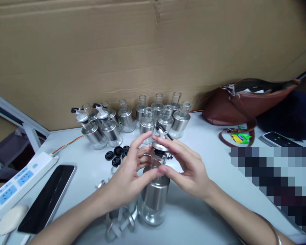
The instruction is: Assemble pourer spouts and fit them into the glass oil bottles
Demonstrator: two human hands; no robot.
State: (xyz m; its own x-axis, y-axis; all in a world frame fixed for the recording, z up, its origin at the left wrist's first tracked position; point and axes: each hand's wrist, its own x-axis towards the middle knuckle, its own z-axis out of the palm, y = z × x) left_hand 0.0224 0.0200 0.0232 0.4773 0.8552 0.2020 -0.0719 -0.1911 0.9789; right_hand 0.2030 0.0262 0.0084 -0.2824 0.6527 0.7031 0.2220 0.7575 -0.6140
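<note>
A glass bottle with a metal sleeve (153, 197) stands upright on the white table (206, 217) in front of me. My left hand (127, 177) curls round its neck from the left. My right hand (186, 166) pinches the silver pour spout cap (161, 143) on the bottle's mouth from the right. Both hands have their fingers closed on the bottle's top. Loose silver spout caps (119, 221) lie by the bottle's base. Several black rubber stoppers (116, 154) lie just behind my left hand.
Several more metal-sleeved bottles (148, 119) stand in rows at the back, two with spouts fitted (97, 126). A white power strip (17, 183), a phone (48, 197) and a pale oval object (11, 219) lie left. A brown bag (244, 98) and another phone (280, 139) sit right. Cardboard (142, 44) walls the back.
</note>
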